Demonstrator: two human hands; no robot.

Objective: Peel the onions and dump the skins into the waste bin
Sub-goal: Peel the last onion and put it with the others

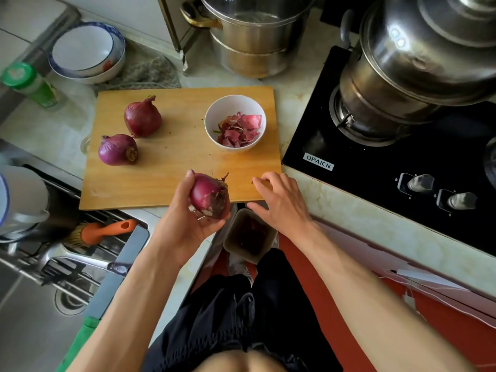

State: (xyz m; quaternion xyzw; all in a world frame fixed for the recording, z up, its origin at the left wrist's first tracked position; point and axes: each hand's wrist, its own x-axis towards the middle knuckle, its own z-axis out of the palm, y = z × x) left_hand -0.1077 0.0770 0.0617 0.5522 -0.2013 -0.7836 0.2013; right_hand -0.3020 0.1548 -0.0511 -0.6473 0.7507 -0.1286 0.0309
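My left hand (185, 224) grips a red onion (208, 196) with dirty, partly loose skin, held over the front edge of the wooden cutting board (171, 181). My right hand (279, 200) hovers beside it at the board's front right corner, fingers spread and holding nothing. Two more red onions lie on the board's left side, one (142, 118) behind the other (118, 149). A white bowl (214, 114) on the board holds purple onion skins (239, 130). A brown waste bin (249, 234) stands on the floor below the counter edge.
A black gas stove (375, 167) with a steel pot (418, 57) is at the right. Another steel pot (249, 36) stands behind the board. Stacked bowls (86, 52) and a green-capped bottle (29, 84) sit at the back left. The sink (40, 304) with an orange-handled brush (104, 232) lies left.
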